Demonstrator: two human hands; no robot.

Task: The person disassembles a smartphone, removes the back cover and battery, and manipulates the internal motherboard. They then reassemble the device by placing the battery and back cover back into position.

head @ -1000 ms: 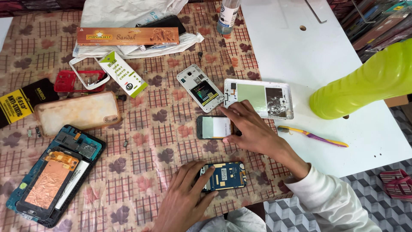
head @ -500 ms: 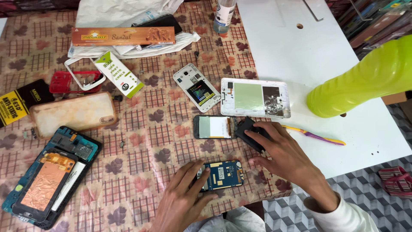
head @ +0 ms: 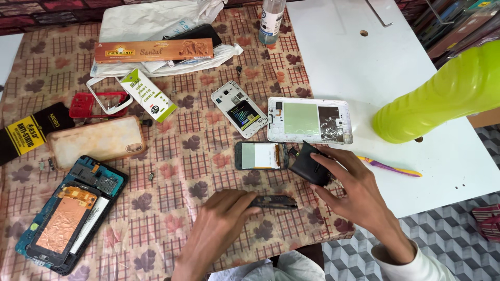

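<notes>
left hand (head: 221, 221) pinches small phone body (head: 275, 202) edge-on at its fingertips; right hand (head: 357, 195) grips black part (head: 310, 165). step: fitting. next needs aligning part against body.

Two hands (head: 219, 229) (head: 359, 198), two bottles (head: 442, 93) (head: 272, 21), one toothbrush (head: 390, 167), one long incense box (head: 153, 50), one orange phone case (head: 96, 141).

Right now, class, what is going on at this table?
A person is working on opened phones on a patterned tablecloth. The left hand tilts a small phone frame up on its edge. The right hand holds a small black part just above the cloth. Beside it lies a dark phone panel, with a white tablet back behind it. More opened devices lie to the left.
</notes>
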